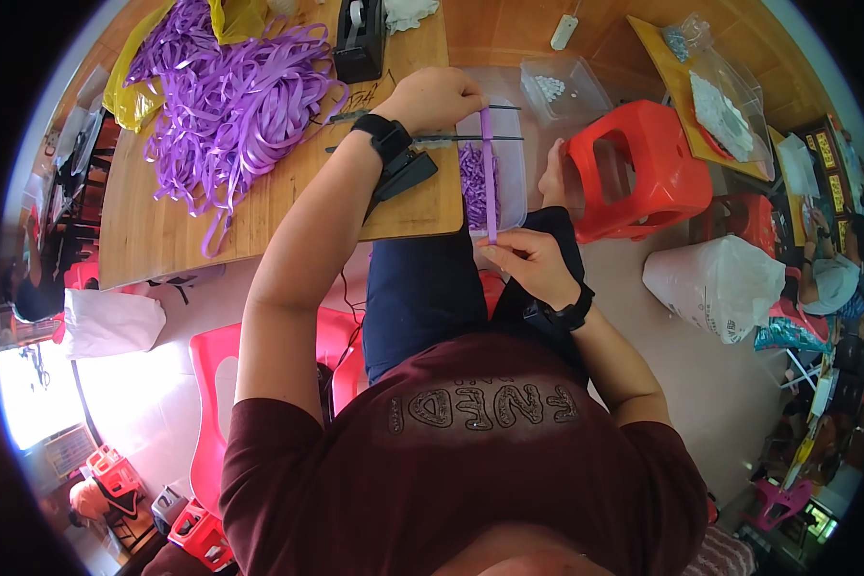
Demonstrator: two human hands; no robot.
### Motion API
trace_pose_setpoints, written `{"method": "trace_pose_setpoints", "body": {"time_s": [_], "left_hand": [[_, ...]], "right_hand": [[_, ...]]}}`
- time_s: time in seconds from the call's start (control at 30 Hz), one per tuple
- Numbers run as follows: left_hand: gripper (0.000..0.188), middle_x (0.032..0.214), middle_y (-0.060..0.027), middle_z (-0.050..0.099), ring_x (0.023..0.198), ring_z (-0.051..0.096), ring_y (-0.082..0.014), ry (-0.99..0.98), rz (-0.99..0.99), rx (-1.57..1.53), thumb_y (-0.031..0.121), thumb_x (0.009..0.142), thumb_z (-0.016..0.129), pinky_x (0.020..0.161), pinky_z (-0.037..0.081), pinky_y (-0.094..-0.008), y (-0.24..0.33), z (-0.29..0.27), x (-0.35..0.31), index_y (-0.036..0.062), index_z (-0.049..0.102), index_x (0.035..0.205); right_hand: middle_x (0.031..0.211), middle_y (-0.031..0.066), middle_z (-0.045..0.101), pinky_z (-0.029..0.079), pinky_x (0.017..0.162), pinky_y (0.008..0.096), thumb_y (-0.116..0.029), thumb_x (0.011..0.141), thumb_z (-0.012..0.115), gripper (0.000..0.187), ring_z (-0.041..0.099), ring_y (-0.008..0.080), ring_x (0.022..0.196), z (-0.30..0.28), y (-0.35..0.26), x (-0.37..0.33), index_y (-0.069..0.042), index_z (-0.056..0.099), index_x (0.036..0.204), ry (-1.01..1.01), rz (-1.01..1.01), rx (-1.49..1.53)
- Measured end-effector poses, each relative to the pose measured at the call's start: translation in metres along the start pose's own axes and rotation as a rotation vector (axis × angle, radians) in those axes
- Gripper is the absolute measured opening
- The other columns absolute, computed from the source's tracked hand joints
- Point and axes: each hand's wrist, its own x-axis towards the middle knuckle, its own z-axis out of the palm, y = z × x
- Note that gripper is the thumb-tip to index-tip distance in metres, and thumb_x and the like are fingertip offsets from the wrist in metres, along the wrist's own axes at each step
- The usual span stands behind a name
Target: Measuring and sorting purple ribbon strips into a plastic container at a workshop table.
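A narrow purple ribbon (491, 182) runs between my two hands, stretched across two thin dark rods (505, 138) that stick out past the table's right edge. My left hand (439, 99) is closed at the ribbon's far end, by the farther rod. Nearer to me, my right hand (533, 264) pinches its near end between thumb and fingers. Below the ribbon stands a clear plastic box (516, 192) holding many small purple pieces (472, 187). A large tangled heap of purple ribbon (235, 120) lies on the wooden table (288, 223), left of my left forearm.
A black tape dispenser (360, 43) and a yellow bag (130, 96) are at the table's back. Another clear box (566, 91) holds small white pieces. A red stool (638, 173) and white sack (715, 283) stand at right. Other people sit farther off.
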Motion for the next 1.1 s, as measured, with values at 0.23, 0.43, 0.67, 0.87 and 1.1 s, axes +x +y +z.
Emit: {"method": "trace_pose_setpoints", "body": {"time_s": [0.23, 0.43, 0.67, 0.87, 1.1], "left_hand": [[0.033, 0.088, -0.0156, 0.07, 0.083, 0.066, -0.0322, -0.031, -0.011, -0.081, 0.034, 0.091, 0.063, 0.076, 0.051, -0.039, 0.005, -0.004, 0.0, 0.0022, 0.071, 0.097], [0.035, 0.09, -0.0114, 0.073, 0.089, 0.069, -0.0268, 0.025, -0.046, -0.388, 0.039, 0.088, 0.063, 0.081, 0.052, -0.0362, -0.018, 0.001, 0.003, 0.0097, 0.076, 0.101], [0.031, 0.07, -0.005, 0.064, 0.06, 0.057, -0.014, 0.171, -0.22, -0.644, 0.033, 0.09, 0.063, 0.055, 0.046, -0.0307, -0.023, 0.004, 0.007, 0.0067, 0.077, 0.098], [0.031, 0.066, -0.0045, 0.061, 0.057, 0.055, -0.0133, 0.232, -0.271, -0.629, 0.033, 0.089, 0.064, 0.053, 0.044, -0.0304, -0.02, -0.001, 0.003, 0.0055, 0.076, 0.096], [0.03, 0.084, -0.0132, 0.071, 0.078, 0.066, -0.0221, 0.318, -0.288, -0.475, 0.029, 0.091, 0.061, 0.074, 0.051, -0.0327, -0.001, -0.014, -0.001, 0.0038, 0.075, 0.098]], "right_hand": [[0.073, 0.0068, 0.064, 0.046, 0.062, 0.0248, -0.006, 0.086, 0.073, 0.02, 0.058, 0.0121, 0.064, -0.017, -0.067, 0.01, 0.001, 0.072, 0.105, -0.044, -0.301, -0.324], [0.076, 0.0007, 0.064, 0.046, 0.069, 0.0232, -0.018, 0.085, 0.077, 0.025, 0.055, 0.0092, 0.067, -0.054, -0.119, 0.095, -0.008, 0.075, 0.108, 0.035, -0.457, -0.38], [0.108, 0.0058, 0.071, 0.048, 0.089, 0.0226, -0.018, 0.091, 0.071, 0.038, 0.063, 0.01, 0.097, -0.069, -0.097, 0.188, 0.001, 0.066, 0.124, 0.011, -0.153, -0.185], [0.099, 0.007, 0.073, 0.052, 0.082, 0.0241, -0.019, 0.086, 0.077, 0.039, 0.067, 0.011, 0.09, -0.069, -0.062, 0.213, 0.0, 0.069, 0.119, 0.084, 0.014, -0.108], [0.095, 0.0041, 0.073, 0.05, 0.073, 0.0227, -0.018, 0.086, 0.076, 0.035, 0.064, 0.0082, 0.083, -0.071, -0.05, 0.217, -0.001, 0.07, 0.117, 0.125, 0.035, -0.153]]}}
